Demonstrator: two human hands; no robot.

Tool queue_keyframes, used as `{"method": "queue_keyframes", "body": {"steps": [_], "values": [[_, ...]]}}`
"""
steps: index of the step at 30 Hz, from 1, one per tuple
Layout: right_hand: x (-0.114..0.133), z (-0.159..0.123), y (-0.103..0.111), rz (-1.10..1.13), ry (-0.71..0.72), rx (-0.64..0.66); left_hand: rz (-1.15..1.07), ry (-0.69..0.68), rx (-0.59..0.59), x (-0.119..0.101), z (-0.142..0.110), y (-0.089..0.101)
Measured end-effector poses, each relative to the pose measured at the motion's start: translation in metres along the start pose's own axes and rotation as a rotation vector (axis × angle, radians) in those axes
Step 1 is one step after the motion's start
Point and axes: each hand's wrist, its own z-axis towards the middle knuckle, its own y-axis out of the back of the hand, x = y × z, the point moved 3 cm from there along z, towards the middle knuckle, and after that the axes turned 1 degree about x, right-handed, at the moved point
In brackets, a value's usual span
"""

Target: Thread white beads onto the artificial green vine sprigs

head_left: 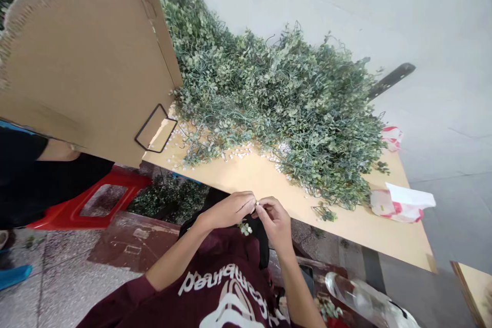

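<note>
In front of my chest, at the near edge of the table, my left hand and my right hand meet with their fingertips pinched together. A tiny pale bead shows between the fingertips, on the side of my right thumb. Just below my left fingers hangs a small artificial leafy sprig; its stem is mostly hidden by the hand. Past my hands, small white beads lie scattered on the table, along the front of a large heap of artificial greenery.
An upright cardboard sheet with a black wire frame stands at the left. Beyond it, a person's dark sleeve shows above a red stool. Red-and-white packets lie at right. A clear plastic bottle lies low right.
</note>
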Motion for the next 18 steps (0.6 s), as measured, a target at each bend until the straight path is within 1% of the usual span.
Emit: {"method": "queue_keyframes", "body": {"steps": [4, 8, 11, 14, 18], "values": [[-0.003, 0.003, 0.004, -0.067, 0.002, 0.068, -0.009, 0.017, 0.006, 0.003, -0.004, 0.001], [-0.005, 0.006, 0.007, -0.077, -0.007, 0.104, -0.022, 0.029, 0.014, 0.005, -0.007, 0.001], [-0.003, 0.007, 0.007, -0.109, 0.019, 0.128, -0.014, 0.035, 0.017, 0.005, -0.007, 0.001], [-0.001, 0.008, 0.007, -0.163, 0.05, 0.153, 0.0, 0.024, 0.01, 0.006, -0.005, 0.002], [0.002, 0.011, 0.006, -0.287, 0.075, 0.198, 0.052, 0.026, 0.039, 0.01, -0.004, 0.002]]}}
